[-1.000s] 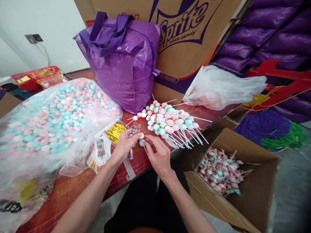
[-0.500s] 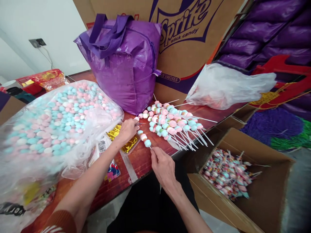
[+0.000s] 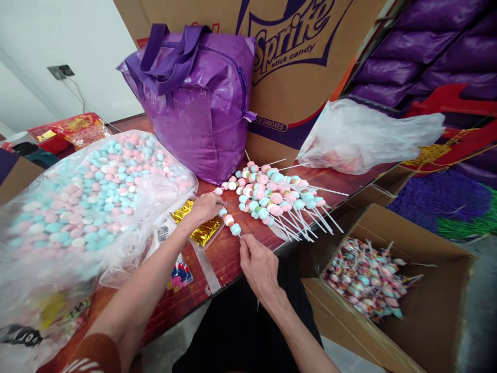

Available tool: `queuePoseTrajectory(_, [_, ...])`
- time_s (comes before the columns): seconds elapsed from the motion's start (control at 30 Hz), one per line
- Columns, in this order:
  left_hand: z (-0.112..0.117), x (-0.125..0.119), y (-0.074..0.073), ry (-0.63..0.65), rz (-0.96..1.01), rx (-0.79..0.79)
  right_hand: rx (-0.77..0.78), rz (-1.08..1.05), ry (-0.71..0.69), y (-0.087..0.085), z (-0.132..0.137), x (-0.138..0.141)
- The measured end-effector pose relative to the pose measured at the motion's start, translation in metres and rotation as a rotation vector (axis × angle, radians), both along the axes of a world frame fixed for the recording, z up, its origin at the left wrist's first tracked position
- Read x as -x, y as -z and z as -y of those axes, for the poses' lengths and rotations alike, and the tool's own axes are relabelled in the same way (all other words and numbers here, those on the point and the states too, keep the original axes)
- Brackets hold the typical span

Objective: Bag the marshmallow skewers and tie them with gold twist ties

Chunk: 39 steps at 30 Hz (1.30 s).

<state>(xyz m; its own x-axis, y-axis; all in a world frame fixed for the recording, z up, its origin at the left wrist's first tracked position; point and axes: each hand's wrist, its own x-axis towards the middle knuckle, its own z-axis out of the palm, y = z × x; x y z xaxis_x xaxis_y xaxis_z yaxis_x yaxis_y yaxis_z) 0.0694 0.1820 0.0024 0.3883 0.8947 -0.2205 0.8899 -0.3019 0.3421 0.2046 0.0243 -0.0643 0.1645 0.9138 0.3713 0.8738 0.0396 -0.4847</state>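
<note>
My right hand [image 3: 259,264] is closed on the thin white stick of a candy skewer [image 3: 235,228], low down near its end. Pink, white and blue pieces are threaded along that skewer, which tilts up and leftward. At its upper end my left hand [image 3: 209,207] is closed, fingertips pinched together; what they grip is hidden. Just right of the hands lies a pile of similar candy skewers [image 3: 275,198], their white sticks pointing mostly right and toward me. Under my left wrist rests a pack of gold twist ties [image 3: 204,233].
A big clear bag of pink, blue and white candies [image 3: 97,186] covers the table's left. Behind stand a purple zip bag [image 3: 198,114] and a large carton [image 3: 295,77]. A white plastic bag [image 3: 361,137] lies right. Below it, an open box [image 3: 435,290] holds wrapped candy sticks.
Both hands stay nearly where they were, the left shifting only slightly lower. The skewer remains between them, and the view has tilted a little.
</note>
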Motion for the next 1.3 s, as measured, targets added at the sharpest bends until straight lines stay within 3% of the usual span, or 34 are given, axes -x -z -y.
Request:
queuePoseTrajectory(0.47, [-0.001,0.005,0.008,0.013,0.132,0.019,0.339,0.045,0.01,-0.02,-0.021,0.026])
queuePoseTrajectory(0.7, [0.009,0.014,-0.001,-0.017,0.368,-0.042,0.32,0.106,0.066,-0.018,-0.019,0.016])
queuePoseTrajectory(0.8, [0.024,0.02,-0.004,-0.178,0.688,-0.121,0.229,0.199,0.106,-0.011,-0.012,0.006])
queuePoseTrajectory(0.93, [0.043,0.026,-0.008,-0.532,1.348,-0.022,0.023,0.255,0.11,-0.013,0.001,0.002])
queuePoseTrajectory(1.0, [0.05,0.027,-0.01,-0.609,1.547,0.09,-0.066,0.116,0.089,-0.022,0.006,0.007])
queuePoseTrajectory(1.07, [0.059,0.024,-0.013,-0.634,1.668,0.206,-0.089,-0.186,-0.011,-0.035,0.007,0.017])
queuePoseTrajectory(1.2, [0.081,0.013,-0.018,-0.658,1.801,0.316,0.128,-0.959,-0.24,-0.058,-0.001,0.047])
queuePoseTrajectory(1.3, [0.103,0.011,-0.018,-0.666,1.868,0.351,0.142,-1.33,-0.211,-0.06,-0.007,0.063])
